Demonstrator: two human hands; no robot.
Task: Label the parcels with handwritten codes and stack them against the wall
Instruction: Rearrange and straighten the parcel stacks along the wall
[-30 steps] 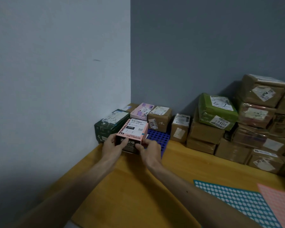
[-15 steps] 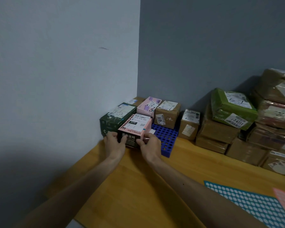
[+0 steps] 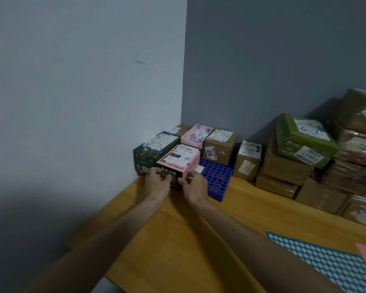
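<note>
pink parcel (image 3: pixel 178 160): down on the table (image 3: pixel 178 240) now, tucked just beside the dark green box (image 3: pixel 154 150) by the left wall (a second ago, held higher and tilted)
left hand (image 3: pixel 156 180): curled round the parcel's near-left corner, gripping it
right hand (image 3: pixel 193 185): pinching the near-right corner
code: scribbled on the top label already, looks like it anyway, too small to read
blue rack (image 3: pixel 217 178): just right of the parcel; touching or not, can't tell
brown stack (image 3: pixel 283 172): piled against the far wall, well right
meaning: pretty much placed, so probably just letting go left, then on to the next one
</note>
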